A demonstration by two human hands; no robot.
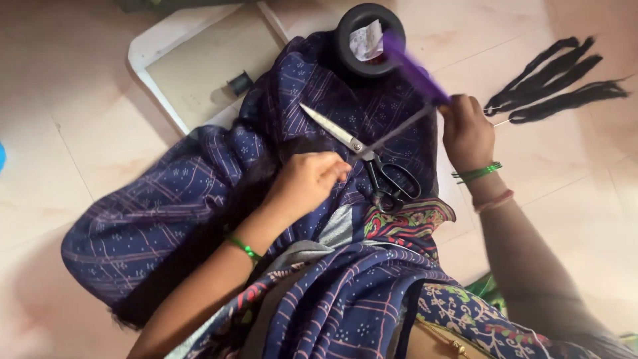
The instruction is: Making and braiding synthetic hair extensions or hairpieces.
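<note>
While scissors lie between, right grip clasps comb

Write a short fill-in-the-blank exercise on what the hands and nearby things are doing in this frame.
1. The right hand grips a thin stick with a blurred ____ end.
2. The left hand rests on the dark blue ____ beside the scissors.
3. The scissors lie with their blades ____.
4. Each wrist wears bangles coloured ____.

Missing words: purple; cloth; open; green
</note>
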